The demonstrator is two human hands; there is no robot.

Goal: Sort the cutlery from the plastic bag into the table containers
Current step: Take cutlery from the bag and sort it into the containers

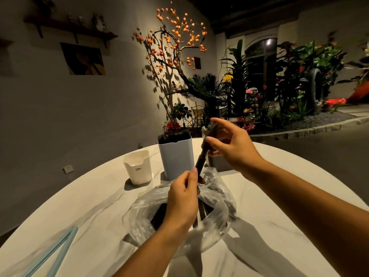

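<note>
A crumpled clear plastic bag (217, 214) lies on the white table (83, 206), with dark cutlery showing inside it. My left hand (182, 198) grips the lower end of a dark bundle of cutlery (201, 159) above the bag. My right hand (232, 145) pinches the bundle's upper end with thumb and fingers. Behind them stands a tall pale blue container (176, 158) packed with dark cutlery. A short white container (137, 166) sits to its left. A third container behind my right hand is mostly hidden.
Light blue strips (58, 250) lie at the table's near left edge. Beyond the table's far edge are a wall, a decorative orange-fruited tree (173, 43) and plants (279, 80). A paved path runs to the right.
</note>
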